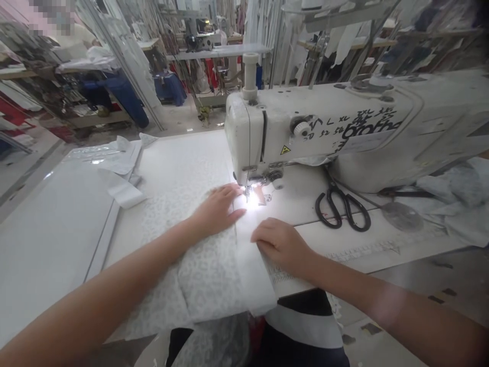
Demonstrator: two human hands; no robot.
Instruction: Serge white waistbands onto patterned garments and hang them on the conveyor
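A white sewing machine (290, 122) stands over the table, its lamp lighting the presser foot (247, 192). Under the foot runs a pale leopard-print fabric (210, 270) with a plain white strip (255, 280) along its right edge. My left hand (219, 209) lies flat on the fabric just left of the foot, fingers stretched and thumb apart. Nearer to me, my right hand (280, 244) is closed on the edge of the white strip, fingertips curled at it. The fabric's front end hangs over the table edge toward my lap.
Black-handled scissors (342, 209) lie right of the needle area. Fabric scraps (122, 188) rest at the left, and crumpled pale cloth (458, 199) at the far right. A ruler scale (362, 252) runs along the front. Other sewing stations (202, 41) stand behind.
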